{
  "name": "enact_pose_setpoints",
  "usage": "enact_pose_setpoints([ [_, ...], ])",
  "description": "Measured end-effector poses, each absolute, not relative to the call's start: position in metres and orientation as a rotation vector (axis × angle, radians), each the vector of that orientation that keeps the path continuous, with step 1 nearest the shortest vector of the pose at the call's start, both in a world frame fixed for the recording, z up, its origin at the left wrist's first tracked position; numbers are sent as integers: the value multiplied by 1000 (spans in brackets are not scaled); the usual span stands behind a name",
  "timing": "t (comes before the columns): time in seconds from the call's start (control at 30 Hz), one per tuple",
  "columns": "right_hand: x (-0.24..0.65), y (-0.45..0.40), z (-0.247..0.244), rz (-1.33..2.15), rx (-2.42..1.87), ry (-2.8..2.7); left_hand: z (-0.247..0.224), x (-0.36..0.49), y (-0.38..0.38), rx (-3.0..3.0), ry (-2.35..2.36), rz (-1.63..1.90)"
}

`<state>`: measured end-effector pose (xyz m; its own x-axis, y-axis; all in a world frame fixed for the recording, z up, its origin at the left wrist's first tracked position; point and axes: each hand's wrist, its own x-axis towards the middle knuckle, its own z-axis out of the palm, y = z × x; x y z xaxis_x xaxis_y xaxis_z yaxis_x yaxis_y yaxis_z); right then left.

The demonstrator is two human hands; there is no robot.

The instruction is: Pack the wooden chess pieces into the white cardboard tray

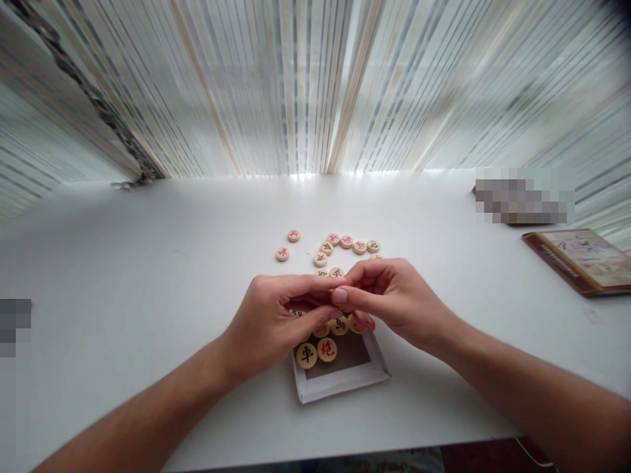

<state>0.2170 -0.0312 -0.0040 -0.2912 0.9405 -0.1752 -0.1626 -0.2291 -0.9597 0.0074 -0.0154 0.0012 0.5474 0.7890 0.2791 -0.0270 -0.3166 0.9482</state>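
My left hand and my right hand meet at the fingertips over a shallow white box. Both have thumb and fingers closed together; whatever lies between them is too hidden to name. Inside the box are several round wooden pieces with red or black characters, among them a black-marked piece and a red-marked piece in the near row. Beyond my hands, smaller-looking pieces form a curved line on the table, including a red-marked one. Part of that line is hidden behind my hands.
Two loose red-marked pieces, one farther back and one nearer, lie left of the curve. A brown-edged booklet rests at the right on the white table. A striped curtain hangs along the back edge.
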Motion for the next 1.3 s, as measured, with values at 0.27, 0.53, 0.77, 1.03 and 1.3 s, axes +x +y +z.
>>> enact_pose_setpoints([
  [0.27,218,-31,-3,1672,-945,-1187,3,8,-13,1582,626,956],
  [0.53,220,-33,-5,1736,-877,-1107,6,10,-14,1422,630,1012],
  [0.77,217,-33,-3,1767,-932,-1076,5,10,-15,1462,659,1016],
  [1.03,215,-34,3,1750,-1032,-1060,7,9,-18,1596,667,980],
  [1.3,215,-37,5,1776,-1009,-1102,5,7,-18,1649,684,954],
])
